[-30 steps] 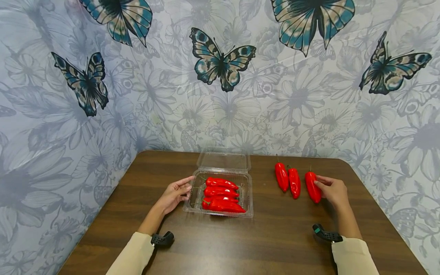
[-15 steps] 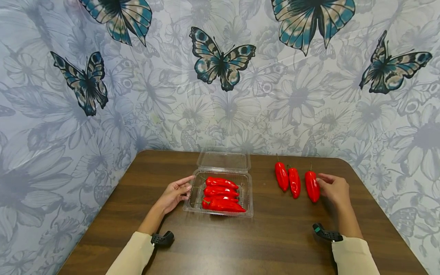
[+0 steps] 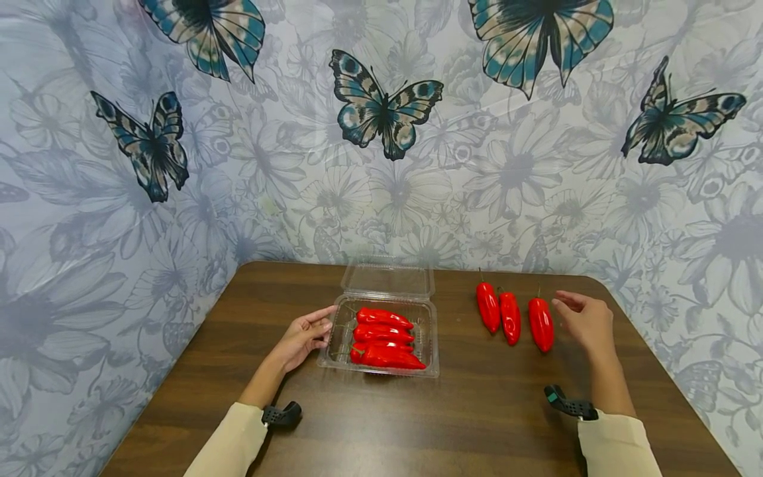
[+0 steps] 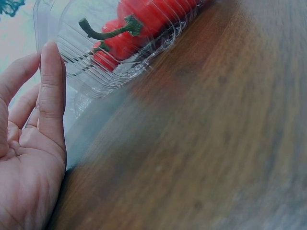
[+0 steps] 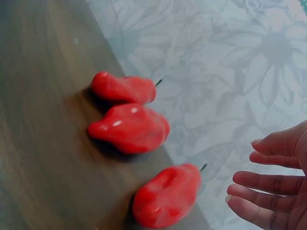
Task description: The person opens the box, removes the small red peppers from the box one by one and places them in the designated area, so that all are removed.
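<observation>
Several red chili peppers (image 3: 384,333) lie side by side in a clear plastic clamshell box (image 3: 432,344) with its lid (image 3: 390,278) tipped back. At the box's left rim rests my left hand (image 3: 305,338), its fingertips touching the edge. In the left wrist view, fairly straight fingers (image 4: 51,96) meet the clear wall near the green stems. Outside the box, three more chili peppers lie on the table: a left one (image 3: 488,307), a middle one (image 3: 510,318) and a right one (image 3: 540,324). My right hand (image 3: 587,321) hovers just right of that last pepper, fingers spread and holding nothing.
The brown wooden table (image 3: 477,411) runs back to a wall covering (image 3: 286,165) printed with flowers and butterflies. Each wrist wears a black strap, one on the left (image 3: 281,415) and one on the right (image 3: 571,404).
My right hand has let go of the rightmost chili pepper and drawn back to the right and slightly up. That pepper shifted slightly left. My left hand and the box have stayed put.
</observation>
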`<state>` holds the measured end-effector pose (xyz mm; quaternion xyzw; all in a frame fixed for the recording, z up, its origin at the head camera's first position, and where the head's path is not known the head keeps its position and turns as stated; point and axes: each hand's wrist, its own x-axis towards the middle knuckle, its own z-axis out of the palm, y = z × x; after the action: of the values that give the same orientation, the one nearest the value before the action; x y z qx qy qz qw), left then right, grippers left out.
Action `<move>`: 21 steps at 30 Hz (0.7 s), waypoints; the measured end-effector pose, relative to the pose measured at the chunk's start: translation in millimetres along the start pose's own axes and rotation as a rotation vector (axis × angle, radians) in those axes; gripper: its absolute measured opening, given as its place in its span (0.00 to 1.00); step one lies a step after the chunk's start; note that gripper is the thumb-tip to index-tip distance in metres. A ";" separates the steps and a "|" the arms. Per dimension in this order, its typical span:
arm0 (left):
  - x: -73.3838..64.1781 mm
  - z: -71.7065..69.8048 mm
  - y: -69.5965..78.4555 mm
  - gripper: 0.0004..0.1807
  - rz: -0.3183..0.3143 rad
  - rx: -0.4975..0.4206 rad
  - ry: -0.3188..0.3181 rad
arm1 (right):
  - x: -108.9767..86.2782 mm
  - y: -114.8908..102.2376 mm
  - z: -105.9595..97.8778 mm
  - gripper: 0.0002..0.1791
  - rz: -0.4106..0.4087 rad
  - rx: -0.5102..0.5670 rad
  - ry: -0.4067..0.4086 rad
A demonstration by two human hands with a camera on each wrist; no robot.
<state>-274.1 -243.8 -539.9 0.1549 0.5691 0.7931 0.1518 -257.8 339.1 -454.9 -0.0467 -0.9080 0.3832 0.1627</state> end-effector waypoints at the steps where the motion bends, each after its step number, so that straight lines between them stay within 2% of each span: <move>1: -0.2 0.1 -0.1 0.29 0.000 0.000 0.000 | -0.4 -2.4 -1.0 0.23 -0.003 0.005 0.002; 10: -1.1 -0.4 -0.7 0.29 0.006 -0.002 -0.004 | -4.3 -26.7 -6.2 0.25 -0.052 0.089 -0.033; 21: -0.6 -0.9 -1.1 0.29 0.013 -0.002 -0.009 | -10.3 -55.7 -4.1 0.24 -0.109 0.070 -0.034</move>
<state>-273.9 -244.4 -541.2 0.1621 0.5665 0.7941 0.1494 -244.5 300.7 -415.3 0.0150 -0.8980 0.4059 0.1693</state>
